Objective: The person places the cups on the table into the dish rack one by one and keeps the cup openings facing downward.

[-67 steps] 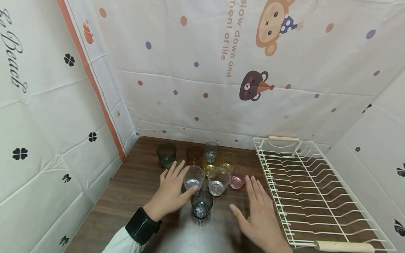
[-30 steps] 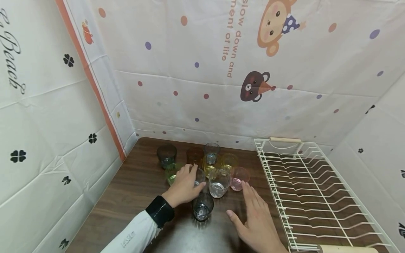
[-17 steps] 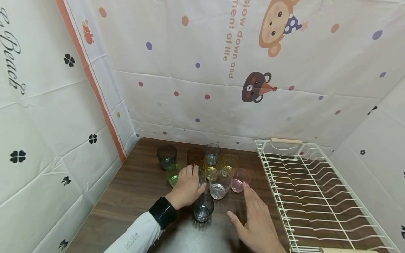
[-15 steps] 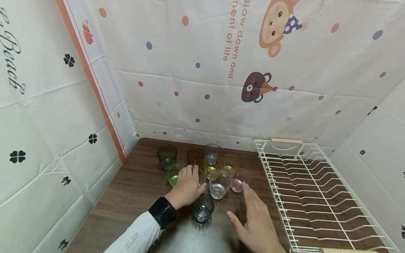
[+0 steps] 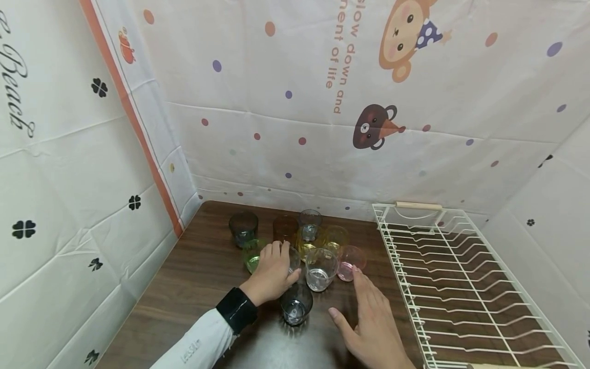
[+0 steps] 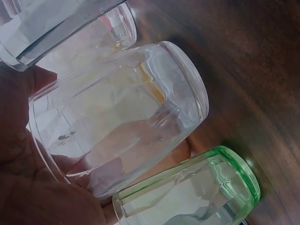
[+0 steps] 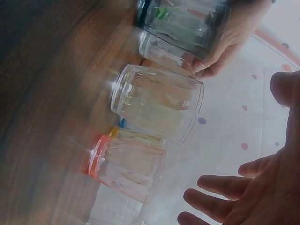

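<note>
My left hand point(image 5: 271, 272) grips a clear drinking glass point(image 6: 122, 112) standing in the cluster, thumb on its near side and fingers round its far side. In the head view the hand covers much of that glass. A green glass point(image 5: 251, 257) stands just left of it, and a smoky grey glass point(image 5: 296, 307) is nearest me. My right hand point(image 5: 374, 322) holds nothing. Its fingers are extended, the tips close to a pink glass point(image 5: 349, 265); whether they touch it I cannot tell. Between the hands stands a second clear glass point(image 5: 319, 274).
Behind are a dark green glass point(image 5: 243, 229), an amber glass point(image 5: 285, 228), two yellow glasses point(image 5: 335, 237) and another clear glass point(image 5: 310, 221). A white wire rack point(image 5: 454, 261) with wooden handles takes up the right side. Printed cloth point(image 5: 258, 92) encloses the brown table point(image 5: 184, 287).
My left hand has moved right from the green glass's front and closed round the clear glass, bringing the green one into view. The right hand has shifted slightly left; both have since stayed nearly still.
</note>
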Tool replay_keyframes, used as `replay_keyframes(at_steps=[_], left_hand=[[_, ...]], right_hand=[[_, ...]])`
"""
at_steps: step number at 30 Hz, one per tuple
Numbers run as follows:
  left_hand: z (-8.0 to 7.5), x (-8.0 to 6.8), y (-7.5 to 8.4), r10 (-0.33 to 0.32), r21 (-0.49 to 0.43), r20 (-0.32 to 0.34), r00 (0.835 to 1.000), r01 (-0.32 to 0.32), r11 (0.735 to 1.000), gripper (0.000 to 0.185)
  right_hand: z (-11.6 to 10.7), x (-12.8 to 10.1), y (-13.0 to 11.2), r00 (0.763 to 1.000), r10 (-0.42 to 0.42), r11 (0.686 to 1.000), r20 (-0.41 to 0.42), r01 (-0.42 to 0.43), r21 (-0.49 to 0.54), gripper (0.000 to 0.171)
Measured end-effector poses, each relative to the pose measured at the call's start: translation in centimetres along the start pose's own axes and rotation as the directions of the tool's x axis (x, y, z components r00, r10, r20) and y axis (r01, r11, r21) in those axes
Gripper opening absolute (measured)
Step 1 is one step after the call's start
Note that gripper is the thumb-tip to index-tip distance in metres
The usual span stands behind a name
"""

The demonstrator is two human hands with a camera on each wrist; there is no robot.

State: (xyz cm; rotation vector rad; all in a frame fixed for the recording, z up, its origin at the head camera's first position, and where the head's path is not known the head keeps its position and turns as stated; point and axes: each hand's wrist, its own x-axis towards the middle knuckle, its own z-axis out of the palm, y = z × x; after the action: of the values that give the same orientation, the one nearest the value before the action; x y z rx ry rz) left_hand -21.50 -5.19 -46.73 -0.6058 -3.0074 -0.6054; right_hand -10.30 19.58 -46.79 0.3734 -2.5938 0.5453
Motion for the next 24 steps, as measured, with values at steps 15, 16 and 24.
replay_keyframes(at_steps=[15,16,24], left_hand=[[0.06,-0.1,-0.16,0.003,0.035,-0.019,1.0,-0.002,0.999,0.078],[0.06,-0.1,-0.18,0.004,0.039,-0.02,1.0,-0.004,0.999,0.078],[0.42,-0.17,-0.2,0.03,0.041,-0.054,0.998,-0.028,0.999,0.076]], right_hand=[[0.14,0.01,0.18,1.0,-0.008,1.0,-0.02,0.009,0.008,0.097],[0.12,0.0,0.17,1.0,-0.006,1.0,-0.02,0.006,0.009,0.097],[-0.15,-0.14,-0.01,0.999,0.004,0.999,-0.036,-0.003,0.036,0.097]])
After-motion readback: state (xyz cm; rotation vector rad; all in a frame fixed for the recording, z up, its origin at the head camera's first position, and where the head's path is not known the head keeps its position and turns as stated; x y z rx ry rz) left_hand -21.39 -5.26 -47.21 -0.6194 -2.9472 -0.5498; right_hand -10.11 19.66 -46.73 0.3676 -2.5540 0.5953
